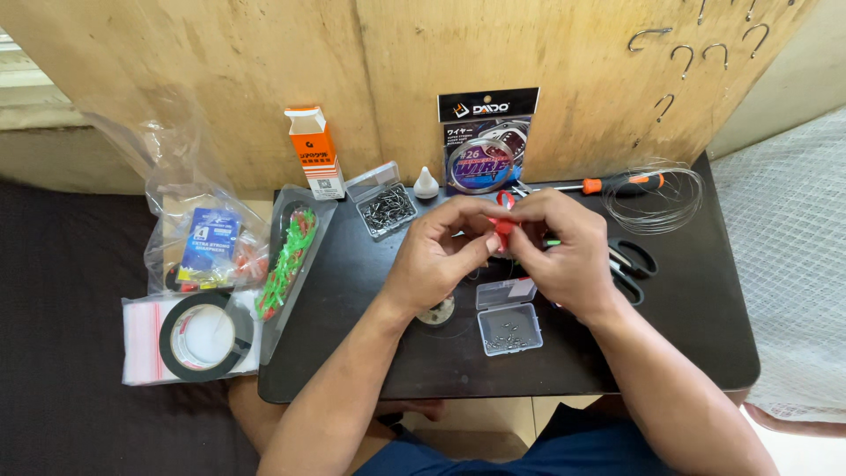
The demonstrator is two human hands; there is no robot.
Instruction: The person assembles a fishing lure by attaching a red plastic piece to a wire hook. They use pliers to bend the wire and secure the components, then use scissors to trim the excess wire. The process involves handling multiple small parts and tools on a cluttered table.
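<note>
Both hands meet above the middle of the dark surface point(670, 335): the left hand point(436, 256) and the right hand point(568, 256) are each closed in a fingertip pinch on a small red piece point(503, 227). It hangs just behind the open clear box of tiny metal parts point(509, 330). A slipped pinch could drop the piece into that box, or a wrist could knock the box and scatter its parts.

Bare tabletop point(370, 353) front-left gives passage — scissors point(633, 264), small clear box point(509, 328), perhaps thin wire coil point(656, 198) obstruct.
</note>
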